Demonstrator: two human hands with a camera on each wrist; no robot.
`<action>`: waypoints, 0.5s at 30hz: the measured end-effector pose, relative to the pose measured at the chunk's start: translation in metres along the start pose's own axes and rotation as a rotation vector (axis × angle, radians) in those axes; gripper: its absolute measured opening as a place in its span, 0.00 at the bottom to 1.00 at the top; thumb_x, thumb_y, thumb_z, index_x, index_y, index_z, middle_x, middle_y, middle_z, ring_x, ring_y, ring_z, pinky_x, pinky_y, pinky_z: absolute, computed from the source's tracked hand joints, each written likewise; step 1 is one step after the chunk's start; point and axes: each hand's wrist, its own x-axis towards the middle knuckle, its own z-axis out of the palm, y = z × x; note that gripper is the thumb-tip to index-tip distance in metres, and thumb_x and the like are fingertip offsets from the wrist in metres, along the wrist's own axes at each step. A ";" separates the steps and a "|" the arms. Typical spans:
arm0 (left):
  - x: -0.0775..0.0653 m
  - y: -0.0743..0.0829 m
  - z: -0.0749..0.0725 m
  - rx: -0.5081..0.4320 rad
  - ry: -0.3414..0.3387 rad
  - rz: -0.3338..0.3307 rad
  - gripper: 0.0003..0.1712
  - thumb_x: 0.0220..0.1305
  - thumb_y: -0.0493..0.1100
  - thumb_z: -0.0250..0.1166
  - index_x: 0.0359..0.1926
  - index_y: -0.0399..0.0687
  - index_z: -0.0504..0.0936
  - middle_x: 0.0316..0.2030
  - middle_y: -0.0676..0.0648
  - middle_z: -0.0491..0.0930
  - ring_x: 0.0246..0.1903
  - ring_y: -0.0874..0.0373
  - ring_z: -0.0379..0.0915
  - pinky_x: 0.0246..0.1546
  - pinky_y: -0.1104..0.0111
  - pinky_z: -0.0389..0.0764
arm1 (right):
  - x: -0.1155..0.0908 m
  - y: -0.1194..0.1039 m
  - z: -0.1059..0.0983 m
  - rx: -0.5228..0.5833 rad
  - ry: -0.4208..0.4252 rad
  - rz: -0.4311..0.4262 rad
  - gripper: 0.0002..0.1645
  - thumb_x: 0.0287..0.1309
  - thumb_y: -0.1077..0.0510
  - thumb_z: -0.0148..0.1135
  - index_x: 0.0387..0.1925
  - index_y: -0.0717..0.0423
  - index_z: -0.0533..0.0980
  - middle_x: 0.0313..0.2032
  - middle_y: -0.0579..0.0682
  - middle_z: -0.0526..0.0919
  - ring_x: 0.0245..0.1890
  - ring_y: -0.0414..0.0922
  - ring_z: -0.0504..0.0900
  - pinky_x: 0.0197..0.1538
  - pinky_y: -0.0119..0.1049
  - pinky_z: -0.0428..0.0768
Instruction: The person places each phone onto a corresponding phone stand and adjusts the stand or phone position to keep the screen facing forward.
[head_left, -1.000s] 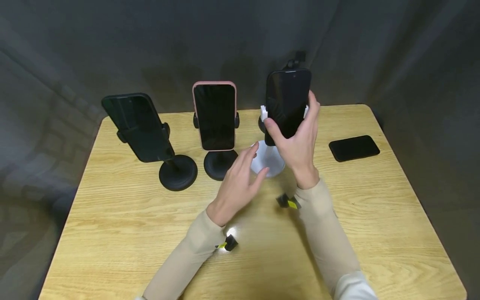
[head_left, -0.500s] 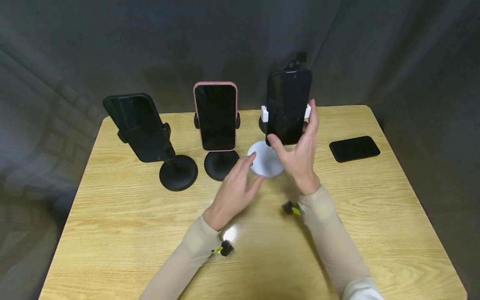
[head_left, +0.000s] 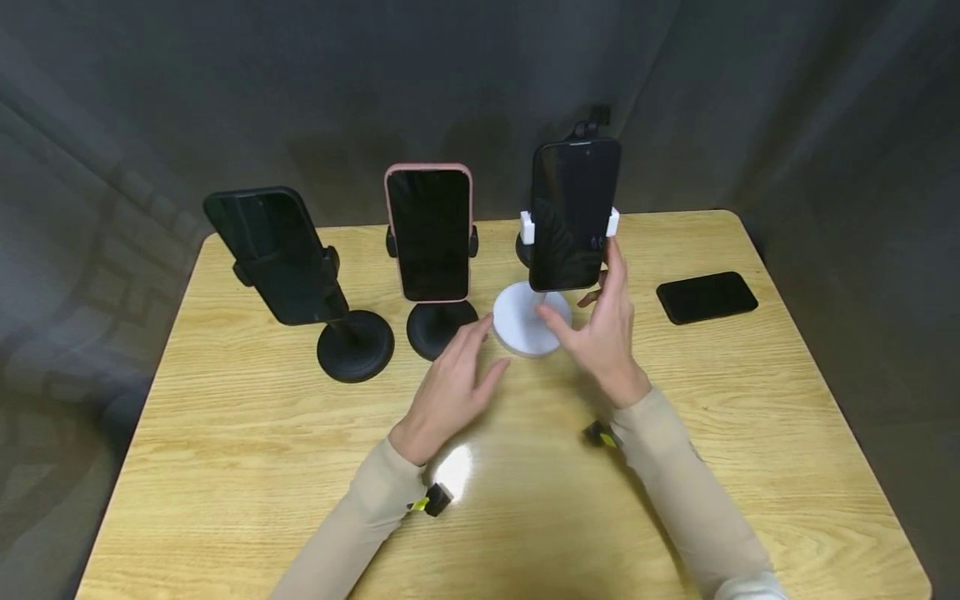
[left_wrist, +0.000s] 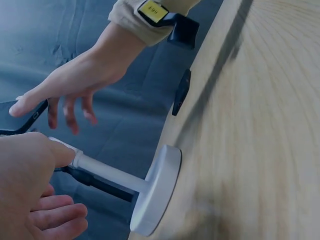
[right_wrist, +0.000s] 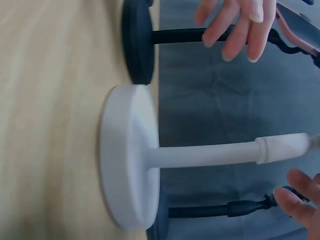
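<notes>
A black phone (head_left: 574, 215) sits upright in the white clamp of a white phone stand (head_left: 516, 323). My right hand (head_left: 609, 337) is just below the phone's lower right corner, thumb over the white base and fingers loosely spread beside the stand. Nothing is held in it; in the left wrist view the right hand (left_wrist: 97, 70) has its fingers hanging down near the phone's edge. My left hand (head_left: 448, 390), relaxed and holding nothing, hovers left of the white base. The right wrist view shows the stand's white stem (right_wrist: 210, 154) with both hands apart from it.
A phone in a pink case (head_left: 432, 233) and a dark phone (head_left: 277, 254) stand in black holders to the left. Another black stand is partly hidden behind the white one. A black phone (head_left: 707, 297) lies flat on the wooden table (head_left: 787, 467) at right.
My right hand has let go of the phone and moved down from it, leaving it in the white clamp. My left hand has drawn back slightly down and left.
</notes>
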 end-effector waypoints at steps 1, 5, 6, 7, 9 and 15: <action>-0.001 -0.001 0.000 0.001 -0.005 -0.004 0.34 0.64 0.51 0.58 0.66 0.37 0.65 0.57 0.42 0.72 0.54 0.56 0.69 0.56 0.63 0.74 | -0.003 0.008 0.001 -0.007 -0.009 -0.002 0.68 0.43 0.24 0.58 0.71 0.66 0.50 0.62 0.62 0.67 0.37 0.51 0.74 0.26 0.42 0.73; -0.006 -0.006 -0.002 0.008 -0.020 -0.014 0.34 0.65 0.51 0.58 0.66 0.35 0.64 0.59 0.41 0.71 0.58 0.55 0.66 0.59 0.61 0.70 | -0.011 0.017 0.000 -0.006 -0.048 0.002 0.68 0.41 0.26 0.61 0.72 0.63 0.48 0.58 0.62 0.69 0.36 0.51 0.76 0.25 0.41 0.73; -0.007 -0.007 -0.002 0.010 -0.024 -0.017 0.34 0.65 0.51 0.58 0.66 0.35 0.64 0.60 0.40 0.70 0.59 0.54 0.65 0.60 0.61 0.70 | -0.012 0.018 0.000 -0.006 -0.057 0.005 0.67 0.41 0.27 0.62 0.72 0.62 0.48 0.57 0.61 0.70 0.35 0.50 0.76 0.25 0.40 0.73; -0.008 -0.008 -0.002 0.012 -0.028 -0.020 0.34 0.65 0.51 0.57 0.66 0.35 0.64 0.60 0.40 0.70 0.60 0.54 0.64 0.60 0.60 0.69 | -0.014 0.019 -0.001 -0.013 -0.068 0.008 0.66 0.41 0.30 0.64 0.72 0.60 0.48 0.56 0.60 0.70 0.36 0.49 0.76 0.25 0.40 0.74; -0.011 -0.010 -0.003 0.019 -0.036 -0.030 0.34 0.65 0.51 0.57 0.66 0.35 0.64 0.61 0.40 0.69 0.60 0.54 0.64 0.60 0.60 0.69 | -0.017 0.020 -0.002 -0.029 -0.091 0.011 0.64 0.40 0.34 0.67 0.73 0.57 0.48 0.56 0.58 0.70 0.36 0.48 0.77 0.25 0.39 0.75; -0.017 -0.014 -0.003 0.021 -0.037 -0.041 0.34 0.65 0.51 0.57 0.67 0.37 0.64 0.61 0.40 0.70 0.59 0.56 0.65 0.59 0.61 0.70 | -0.024 0.022 -0.004 -0.079 -0.145 0.006 0.62 0.38 0.40 0.71 0.72 0.54 0.51 0.54 0.58 0.70 0.35 0.48 0.78 0.23 0.41 0.76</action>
